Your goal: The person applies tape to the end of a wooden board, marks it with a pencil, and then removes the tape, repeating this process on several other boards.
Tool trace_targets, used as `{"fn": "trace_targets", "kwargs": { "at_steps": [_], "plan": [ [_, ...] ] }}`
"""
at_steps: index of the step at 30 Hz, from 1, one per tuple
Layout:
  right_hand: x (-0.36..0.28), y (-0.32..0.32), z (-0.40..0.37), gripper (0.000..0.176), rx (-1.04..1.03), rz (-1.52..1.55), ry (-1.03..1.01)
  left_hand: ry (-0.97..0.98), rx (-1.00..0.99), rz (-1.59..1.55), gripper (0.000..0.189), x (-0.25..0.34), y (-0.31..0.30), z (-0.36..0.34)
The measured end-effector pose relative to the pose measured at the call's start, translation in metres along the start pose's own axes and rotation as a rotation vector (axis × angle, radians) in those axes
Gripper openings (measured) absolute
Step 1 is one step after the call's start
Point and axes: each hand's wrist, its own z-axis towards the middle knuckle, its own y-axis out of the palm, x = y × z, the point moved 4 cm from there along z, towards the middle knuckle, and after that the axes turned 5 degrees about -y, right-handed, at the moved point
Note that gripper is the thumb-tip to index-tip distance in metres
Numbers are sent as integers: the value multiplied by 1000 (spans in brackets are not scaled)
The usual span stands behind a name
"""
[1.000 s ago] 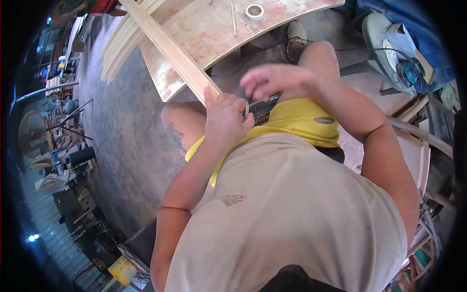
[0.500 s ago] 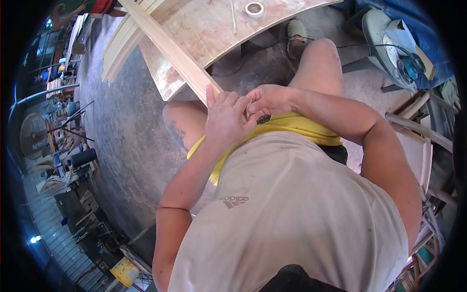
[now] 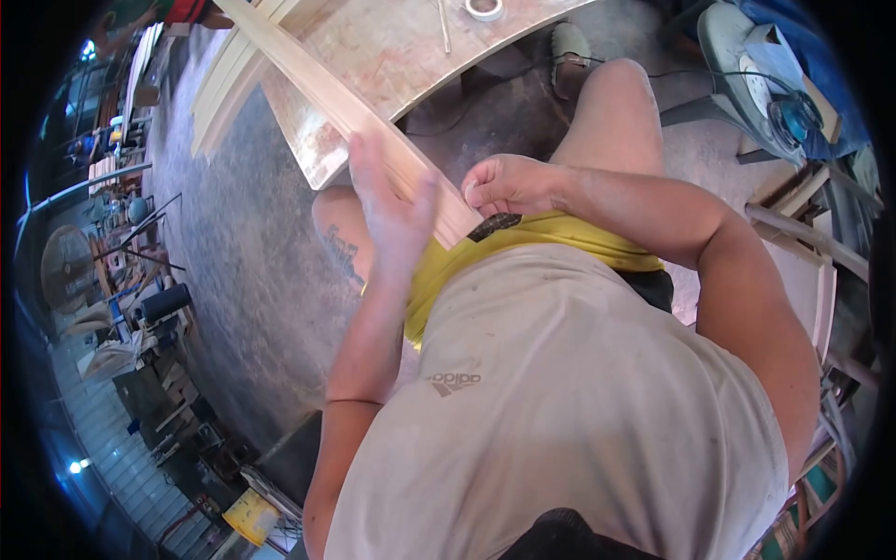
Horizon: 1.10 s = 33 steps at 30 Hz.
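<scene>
A long pale wooden strip (image 3: 373, 126) runs from the top left down to my lap, its near end close to my shirt. My left hand (image 3: 394, 210), blurred by motion, is over the strip's left edge with its thumb and fingers spread apart. Just right of the strip's end, my right hand (image 3: 509, 185) has its fingers curled in and the thumb pressed to them. Whatever may be inside that pinch is too small or hidden to make out. A dark patterned patch (image 3: 495, 226) shows on the yellow shorts beneath this hand.
A stained board tabletop (image 3: 401, 65) holds a tape roll (image 3: 483, 9) and a thin stick (image 3: 443, 26). Curved wooden pieces (image 3: 224, 103) lie at its left. A power sander (image 3: 793, 119) sits on a plastic chair (image 3: 719, 42) at right. A fan (image 3: 70, 269) stands far left.
My left hand has come away from my right hand, moved left and spread its fingers. The strip's near end is now uncovered and nearer my body. My right hand stays curled.
</scene>
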Motion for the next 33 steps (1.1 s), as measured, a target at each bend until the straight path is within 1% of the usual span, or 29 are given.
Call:
{"fn": "trace_targets", "kwargs": {
  "at_steps": [1,2,4,5,6,7,8,9,10,11,12,14,16,18,20,21,22,24,25,26,28,29,30,32,33],
  "plan": [
    [0,3,1,10,78,-13,-13,-247,90,-164,80,-18,-1,-2],
    [-1,4,1,6,156,-29,-26,-248,96,-162,80,-25,4,-5],
    [0,2,1,7,153,-37,-30,-546,73,-679,65,-37,16,-13],
    [2,1,0,8,154,-43,-40,-548,77,-680,65,-40,16,-14],
    [8,-1,2,8,154,-43,-35,-672,-52,-874,58,-43,21,-18],
    [11,-4,4,10,192,-71,-75,-790,-186,-1069,50,-44,28,-22],
    [13,-8,5,12,230,-99,-115,-789,-181,-1073,50,-44,31,-23],
    [16,-6,4,12,230,-103,-112,-790,-116,-1099,45,-44,33,-24],
    [17,-4,2,14,258,-81,-163,-790,-48,-1126,41,-44,34,-25],
    [15,-4,2,16,285,-61,-214,-787,-42,-1130,41,-45,35,-25],
    [14,-4,5,16,283,-67,-212,-800,-47,-1124,39,-42,34,-24],
    [10,-2,12,19,234,21,-257,-811,-51,-1123,38,-40,32,-24],
    [10,-6,21,20,224,-3,-247,-855,-52,-1115,37,-38,31,-23],
    [14,-5,33,22,212,-25,-239,-858,-40,-1118,37,-40,30,-28],
    [21,-11,45,24,346,-36,-177,-843,-19,-1132,38,-36,27,-24],
    [18,-10,52,29,340,-83,-167,-851,-46,-1137,39,-32,25,-24],
    [13,-10,52,29,334,-102,-165,-860,-74,-1142,40,-30,23,-23],
    [7,-4,47,36,232,1,-145,-833,-61,-1171,40,-33,22,-22],
    [6,-4,46,39,125,59,-193,-818,-65,-1187,40,-35,21,-23],
    [6,-8,40,39,119,43,-187,-807,-52,-1197,40,-36,20,-23],
    [7,3,30,38,-24,-223,-54,-834,-26,-1158,40,-37,20,-25],
    [12,9,32,38,17,-154,-5,-824,-19,-1169,40,-36,18,-25],
    [15,3,37,38,19,-171,-3,-833,-21,-1169,39,-33,16,-23],
    [18,-26,54,31,153,-261,-89,-821,-12,-1182,38,-32,16,-21],
    [2,-12,58,23,275,-211,-128,-813,-21,-1214,38,-34,18,-23]
  ]
}}
